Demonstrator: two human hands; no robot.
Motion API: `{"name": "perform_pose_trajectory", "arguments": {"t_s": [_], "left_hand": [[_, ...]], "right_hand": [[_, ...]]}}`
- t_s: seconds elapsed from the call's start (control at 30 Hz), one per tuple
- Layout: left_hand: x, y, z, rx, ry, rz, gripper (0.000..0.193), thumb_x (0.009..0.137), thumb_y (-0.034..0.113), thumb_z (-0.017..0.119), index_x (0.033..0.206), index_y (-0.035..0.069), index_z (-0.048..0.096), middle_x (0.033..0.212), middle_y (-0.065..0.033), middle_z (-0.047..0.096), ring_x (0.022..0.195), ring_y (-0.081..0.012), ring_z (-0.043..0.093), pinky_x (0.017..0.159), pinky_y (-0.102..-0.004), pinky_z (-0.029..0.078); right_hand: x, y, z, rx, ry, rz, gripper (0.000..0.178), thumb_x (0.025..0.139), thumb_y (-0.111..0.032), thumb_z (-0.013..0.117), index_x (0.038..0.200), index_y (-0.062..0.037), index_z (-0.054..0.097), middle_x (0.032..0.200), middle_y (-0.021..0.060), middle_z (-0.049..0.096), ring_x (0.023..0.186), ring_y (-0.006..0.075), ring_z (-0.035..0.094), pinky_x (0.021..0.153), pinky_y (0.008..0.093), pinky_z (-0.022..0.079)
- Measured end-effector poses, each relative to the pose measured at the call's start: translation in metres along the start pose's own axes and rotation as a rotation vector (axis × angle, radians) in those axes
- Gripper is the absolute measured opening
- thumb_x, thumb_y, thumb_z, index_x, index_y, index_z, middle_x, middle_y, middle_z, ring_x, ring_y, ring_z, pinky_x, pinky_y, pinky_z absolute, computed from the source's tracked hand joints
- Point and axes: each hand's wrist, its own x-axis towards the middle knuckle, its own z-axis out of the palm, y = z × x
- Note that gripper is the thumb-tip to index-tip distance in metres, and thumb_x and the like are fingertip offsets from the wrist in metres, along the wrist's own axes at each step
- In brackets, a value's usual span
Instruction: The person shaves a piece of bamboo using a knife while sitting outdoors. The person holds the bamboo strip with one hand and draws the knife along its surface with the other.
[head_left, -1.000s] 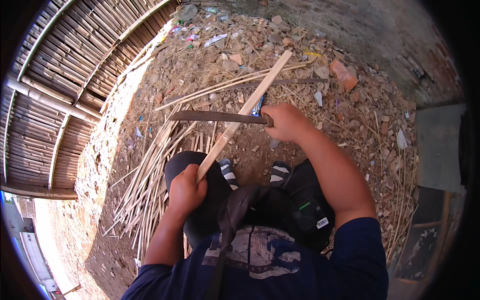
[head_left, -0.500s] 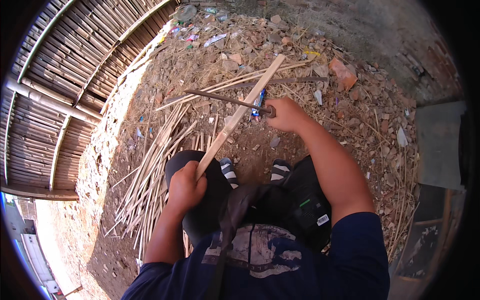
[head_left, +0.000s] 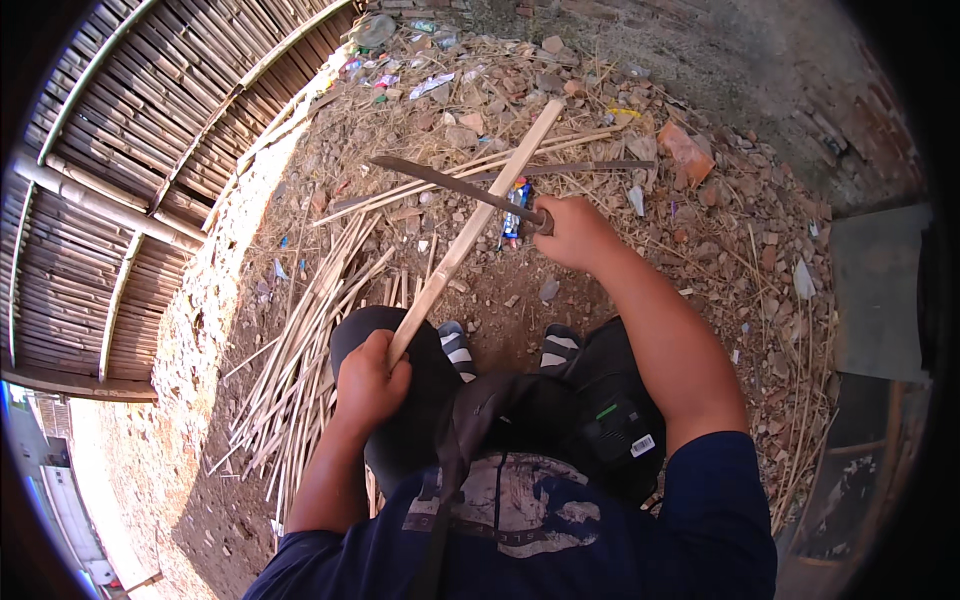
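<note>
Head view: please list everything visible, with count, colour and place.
Machete: 1, dark brown, centre
Bamboo strip: 1, pale, centre
Thin sticks: many, pale, left and ahead
Dark strip: 1, brown, ground ahead
Wrappers: several, blue and others, ahead
Chunk: 1, orange, upper right
Rubble: many, brown, grey, ahead
Bamboo structure: 1, brown, upper left
Brick wall: 1, grey, upper right
Panel: 1, grey, right edge
Device: 1, black, lower centre
Footwear: 2, dark and white, centre
Shirt: 1, navy, lower edge
Left hand: 1, bare, on bamboo strip
Right hand: 1, bare, on machete
</note>
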Motion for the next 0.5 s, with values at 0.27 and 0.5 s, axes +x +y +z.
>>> {"name": "perform_pose_trajectory", "arguments": {"t_s": [0.27,0.5], "left_hand": [[0.004,0.0,0.0,-0.007,-0.022,0.036,0.021,0.083,0.015,0.068,0.099,0.003,0.06,0.079,-0.0234,0.066,0.078,-0.0462,0.066,0.072,-0.0538,0.051],[0.002,-0.002,-0.001,0.059,-0.051,0.107,0.019,0.084,0.015,0.068,0.096,0.003,0.059,0.079,-0.0232,0.066,0.078,-0.0463,0.065,0.071,-0.0546,0.051]], "right_hand": [[0.004,0.024,-0.005,0.102,0.067,0.148,0.029,0.075,-0.023,0.073,0.099,-0.0071,0.071,0.085,0.0208,0.071,0.084,0.0397,0.07,0.076,0.0477,0.055],[-0.007,-0.007,-0.007,-0.199,-0.168,-0.106,0.022,0.076,-0.024,0.073,0.092,-0.009,0.07,0.082,0.0182,0.07,0.085,0.0391,0.07,0.076,0.0504,0.055]]}}
